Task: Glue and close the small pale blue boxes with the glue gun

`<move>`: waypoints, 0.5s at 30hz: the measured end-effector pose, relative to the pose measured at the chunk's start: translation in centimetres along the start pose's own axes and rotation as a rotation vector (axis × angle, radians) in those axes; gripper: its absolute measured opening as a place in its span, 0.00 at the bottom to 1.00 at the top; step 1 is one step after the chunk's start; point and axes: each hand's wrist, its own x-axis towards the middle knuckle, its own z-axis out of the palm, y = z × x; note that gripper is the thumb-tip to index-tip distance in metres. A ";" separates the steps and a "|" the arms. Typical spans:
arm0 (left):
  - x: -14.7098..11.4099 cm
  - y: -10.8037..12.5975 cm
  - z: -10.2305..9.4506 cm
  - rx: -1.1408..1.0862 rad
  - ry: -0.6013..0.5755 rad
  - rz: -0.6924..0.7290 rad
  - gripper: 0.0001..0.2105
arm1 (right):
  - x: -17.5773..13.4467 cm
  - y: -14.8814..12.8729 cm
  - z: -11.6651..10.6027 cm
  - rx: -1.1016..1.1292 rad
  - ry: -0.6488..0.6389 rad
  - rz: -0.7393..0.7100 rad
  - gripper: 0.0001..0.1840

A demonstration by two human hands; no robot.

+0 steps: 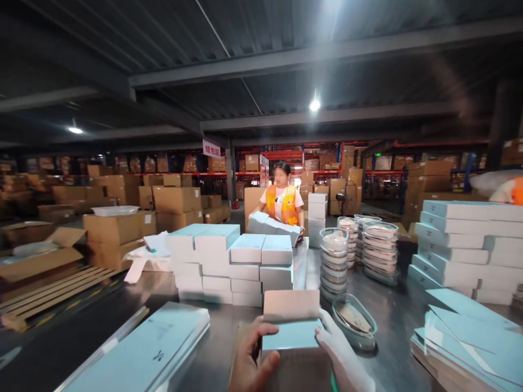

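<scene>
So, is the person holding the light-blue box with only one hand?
No: the left hand and the right hand both grip the light-blue box at its sides.

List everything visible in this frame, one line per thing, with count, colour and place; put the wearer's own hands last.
small box: one, pale blue with a brown flap raised, near centre, held in both hands
closed boxes: a stacked block, pale blue and white, mid table
box stacks: several layers, pale blue and white, right
flat sheets: one pile, pale blue, near left
flat sheets at right: one pile, pale blue, near right
clear dishes: about four stacks, behind the small box
single dish: one, clear, beside the right hand
table: one, grey metal
cartons: many, brown, background
co-worker: one, orange vest, far side of the table, carrying boxes
left hand: bare, on the box
right hand: white glove, on the box
</scene>
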 end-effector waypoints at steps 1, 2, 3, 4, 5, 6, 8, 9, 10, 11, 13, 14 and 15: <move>0.0 -0.2 0.0 -0.039 0.004 0.005 0.27 | 0.0 -0.5 0.2 0.043 -0.047 0.007 0.37; 0.0 -0.3 -0.2 -0.088 0.016 0.005 0.25 | -0.2 -0.5 0.2 0.052 -0.072 -0.001 0.43; 0.1 -0.5 -0.3 -0.129 0.024 0.006 0.25 | -0.5 -0.2 -0.1 0.017 -0.074 -0.025 0.46; 0.2 -0.6 -0.6 -0.146 0.016 0.021 0.24 | -0.9 0.4 -0.6 -0.053 -0.062 -0.054 0.46; 0.4 -0.6 -0.9 -0.136 -0.017 0.057 0.23 | -1.4 1.0 -1.1 -0.124 -0.045 -0.080 0.42; 0.6 -0.6 -1.3 -0.102 -0.070 0.115 0.21 | -1.8 1.7 -1.6 -0.181 -0.031 -0.115 0.35; 1.2 -0.1 -2.2 -0.011 -0.197 0.257 0.14 | -2.3 2.6 -2.2 -0.239 -0.048 -0.182 0.22; 1.6 0.3 -2.6 0.019 -0.247 0.308 0.11 | -2.4 2.7 -2.3 -0.257 -0.069 -0.221 0.18; 1.9 1.0 -2.9 0.040 -0.286 0.340 0.09 | -2.5 2.5 -2.2 -0.275 -0.088 -0.265 0.16; 2.3 1.8 -3.1 0.074 -0.320 0.349 0.08 | -2.5 2.2 -1.9 -0.298 -0.101 -0.308 0.14; 3.1 4.0 -2.9 0.263 -0.430 0.331 0.08 | -2.6 1.1 -0.9 -0.347 -0.120 -0.379 0.16; 3.4 5.3 -2.6 0.408 -0.515 0.309 0.10 | -2.7 0.5 -0.2 -0.361 -0.122 -0.414 0.19; 3.6 6.6 -2.1 0.576 -0.612 0.283 0.16 | -2.8 0.0 0.3 -0.375 -0.146 -0.439 0.23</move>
